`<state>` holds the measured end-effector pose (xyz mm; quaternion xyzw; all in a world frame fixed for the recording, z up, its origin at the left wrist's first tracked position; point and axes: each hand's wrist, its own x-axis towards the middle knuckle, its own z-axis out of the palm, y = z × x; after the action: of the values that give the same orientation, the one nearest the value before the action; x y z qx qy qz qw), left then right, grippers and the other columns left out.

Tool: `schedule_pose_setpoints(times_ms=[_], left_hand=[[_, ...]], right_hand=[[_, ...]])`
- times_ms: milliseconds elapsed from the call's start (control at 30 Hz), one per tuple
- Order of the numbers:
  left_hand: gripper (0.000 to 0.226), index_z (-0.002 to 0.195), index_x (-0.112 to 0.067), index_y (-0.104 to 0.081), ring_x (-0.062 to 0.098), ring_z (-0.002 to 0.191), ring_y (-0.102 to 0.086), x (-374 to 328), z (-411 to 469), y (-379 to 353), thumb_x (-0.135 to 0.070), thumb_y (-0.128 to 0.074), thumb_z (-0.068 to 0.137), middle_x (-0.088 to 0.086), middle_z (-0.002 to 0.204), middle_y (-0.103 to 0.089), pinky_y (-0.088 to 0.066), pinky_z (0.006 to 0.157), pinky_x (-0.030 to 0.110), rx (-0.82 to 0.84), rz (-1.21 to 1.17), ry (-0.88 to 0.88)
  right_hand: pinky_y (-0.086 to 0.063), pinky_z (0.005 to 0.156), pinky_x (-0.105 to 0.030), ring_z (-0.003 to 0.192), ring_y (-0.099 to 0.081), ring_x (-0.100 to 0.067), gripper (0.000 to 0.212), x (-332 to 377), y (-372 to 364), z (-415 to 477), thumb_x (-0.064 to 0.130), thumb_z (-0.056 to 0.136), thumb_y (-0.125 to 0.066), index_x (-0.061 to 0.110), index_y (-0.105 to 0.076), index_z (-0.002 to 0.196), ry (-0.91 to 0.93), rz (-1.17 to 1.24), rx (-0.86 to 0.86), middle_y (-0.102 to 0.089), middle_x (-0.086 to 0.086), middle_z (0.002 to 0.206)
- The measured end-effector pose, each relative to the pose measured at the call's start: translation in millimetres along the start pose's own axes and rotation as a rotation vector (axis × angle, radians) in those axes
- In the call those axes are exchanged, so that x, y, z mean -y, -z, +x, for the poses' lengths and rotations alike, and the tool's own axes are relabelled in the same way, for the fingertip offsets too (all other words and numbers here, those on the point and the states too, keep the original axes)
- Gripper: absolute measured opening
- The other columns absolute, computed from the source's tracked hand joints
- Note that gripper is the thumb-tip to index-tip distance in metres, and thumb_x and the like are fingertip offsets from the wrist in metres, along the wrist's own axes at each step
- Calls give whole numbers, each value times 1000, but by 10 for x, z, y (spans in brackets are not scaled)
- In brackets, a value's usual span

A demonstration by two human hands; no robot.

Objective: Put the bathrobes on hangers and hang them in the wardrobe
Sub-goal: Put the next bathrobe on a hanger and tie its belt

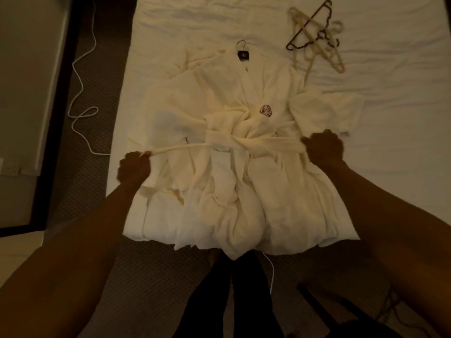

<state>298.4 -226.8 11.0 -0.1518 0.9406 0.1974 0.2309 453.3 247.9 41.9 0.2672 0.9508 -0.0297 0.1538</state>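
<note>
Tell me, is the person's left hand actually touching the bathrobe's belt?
Touching. The head view shows the left hand pinching the end of the belt, which runs straight from its fingertips to the waist of the bathrobe.

Left grip (133, 167), right grip (323, 148) clenched on belt (275, 142).
</note>
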Motion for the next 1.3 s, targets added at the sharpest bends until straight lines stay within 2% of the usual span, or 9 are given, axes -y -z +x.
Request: schedule_pose_setpoints(times_ms=[100, 333, 600, 700, 767, 967, 1100, 1200, 1300], left_hand=[[48, 126, -16, -59, 41, 123, -50, 147, 27, -27, -48, -46, 93, 18, 134, -54, -40, 105, 52, 24, 192, 32], [68, 144, -22, -43, 30, 137, -40, -706, -493, -720, -43, -69, 85, 6, 144, -48, -32, 110, 53, 170, 135, -392], [82, 155, -19, -15, 26, 148, -22, -1004, -411, -1244, -47, -60, 93, 5, 160, -24, -15, 116, 60, 318, 117, -328], [64, 141, -29, -41, 29, 131, -47, -954, -252, -1230, -57, -62, 87, 4, 140, -54, -35, 106, 59, 285, 50, -332], [43, 109, -32, -64, 30, 107, -63, -929, -247, -1120, -64, -57, 81, 4, 110, -70, -50, 88, 50, 256, -8, -399], [25, 82, -29, -71, 35, 91, -68, -543, -102, -601, -47, -53, 80, 6, 86, -72, -53, 81, 46, 311, -18, -327], [15, 85, -41, -69, 31, 109, -57, -469, -36, -495, -49, -57, 89, -2, 104, -67, -49, 88, 51, 155, 233, -395], [36, 116, -27, -62, 35, 122, -40, -633, -144, -637, -38, -70, 83, 9, 126, -47, -38, 95, 53, -27, 376, -464], [47, 112, -14, -54, 34, 112, -47, -887, -389, -754, -38, -60, 73, 13, 118, -49, -40, 87, 46, -184, 241, -386]], right_hand=[[-35, 99, -47, 115, -48, -40, 49, -172, -121, -23, 45, 99, -41, 4, -60, 119, -169, -10, 48, -51, -25, 125], [-39, 100, -48, 122, -50, -36, 55, 680, -298, -44, 49, 95, -49, 11, -46, 134, 201, 222, 224, -53, -17, 132], [-46, 84, -45, 103, -56, -32, 37, 899, -515, 61, 46, 98, -45, 15, -56, 114, 334, 126, 211, -58, -12, 111], [-46, 82, -42, 101, -56, -31, 32, 814, -548, 91, 43, 97, -50, 15, -59, 108, 326, 217, 183, -59, -11, 108], [-46, 81, -40, 99, -57, -30, 29, 735, -510, 103, 39, 97, -50, 14, -61, 105, 290, 277, 204, -61, -11, 106], [-40, 87, -44, 100, -60, -31, 22, 64, -375, 193, 42, 95, -52, 23, -57, 85, 114, 151, 87, -66, -4, 99], [-38, 86, -46, 101, -56, -34, 22, -95, -347, 226, 40, 97, -51, 21, -58, 88, 91, 35, 58, -62, -8, 99], [-43, 86, -49, 107, -51, -37, 38, 158, -388, 166, 42, 90, -61, 12, -54, 112, 57, 78, 6, -53, -16, 113], [-48, 83, -46, 102, -57, -36, 53, 447, -438, 68, 54, 90, -55, 5, -53, 112, 17, 204, -22, -58, -16, 111]])
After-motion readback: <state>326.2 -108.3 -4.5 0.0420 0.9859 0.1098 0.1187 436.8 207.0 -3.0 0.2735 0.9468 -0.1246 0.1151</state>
